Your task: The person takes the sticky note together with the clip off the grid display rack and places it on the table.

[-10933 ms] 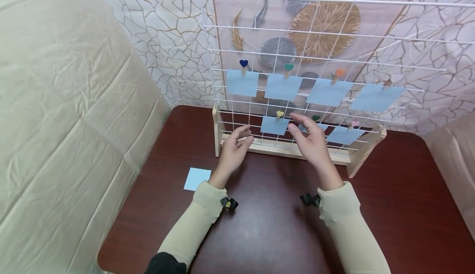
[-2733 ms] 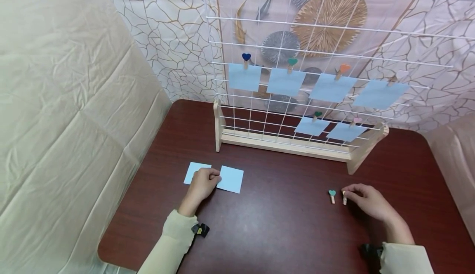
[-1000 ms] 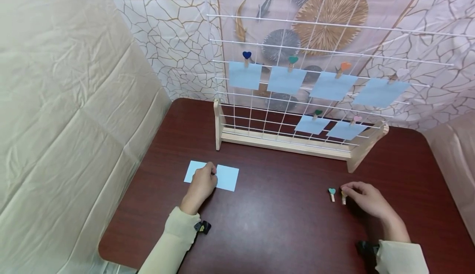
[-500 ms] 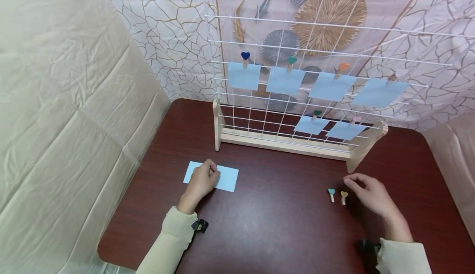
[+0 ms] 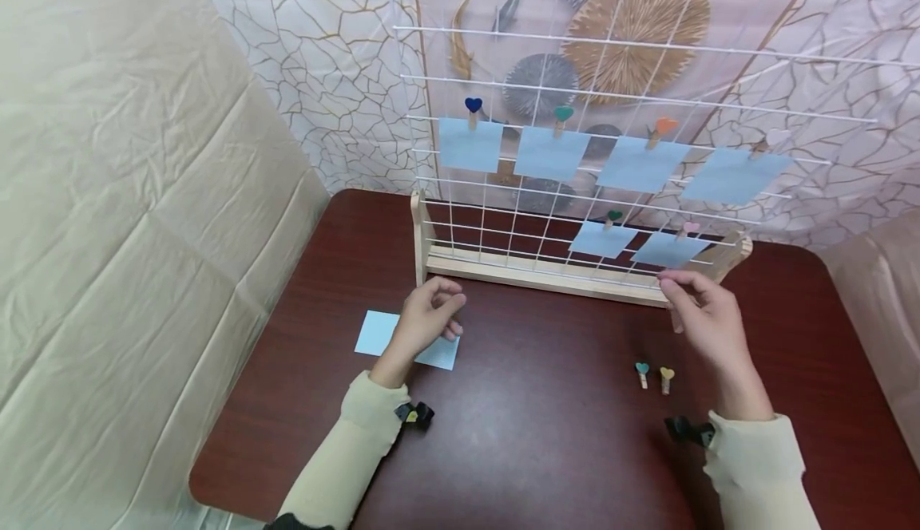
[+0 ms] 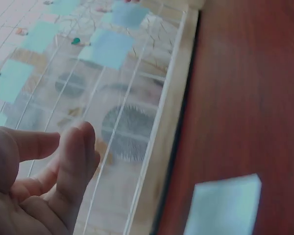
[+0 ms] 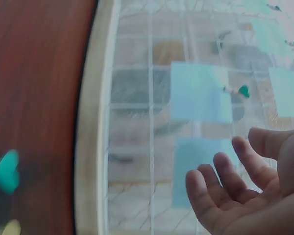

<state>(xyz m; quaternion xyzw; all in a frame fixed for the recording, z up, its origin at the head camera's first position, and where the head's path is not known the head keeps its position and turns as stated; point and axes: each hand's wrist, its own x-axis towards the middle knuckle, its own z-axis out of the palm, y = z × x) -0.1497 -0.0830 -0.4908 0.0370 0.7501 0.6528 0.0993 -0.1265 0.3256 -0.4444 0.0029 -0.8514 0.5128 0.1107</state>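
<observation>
Left hand: raised above the table, fingers loosely curled, holding nothing; it hovers over the right edge of the blue papers that lie flat on the table, and is just short of the wooden base of the grid. In the left wrist view its fingers are relaxed in front of the wires, with 1 paper on the table below. Right hand: raised, fingers relaxed and slightly bent, empty, its tips near the right end of the base, just below the lower right note. In the right wrist view its fingers are spread loose before the lower notes. 2 clips lie on the table side by side, apart from both hands: 1 with a teal heart, 1 with a yellow heart, both below and left of the right hand. White wire grid: upright on the base at the back of the table, with 4 blue notes clipped in an upper row and 2 in a lower row on the right; the clips carry heart heads of dark blue, green, orange, white, dark green and pink. Both sleeves are cream, each with a black wrist mount.
</observation>
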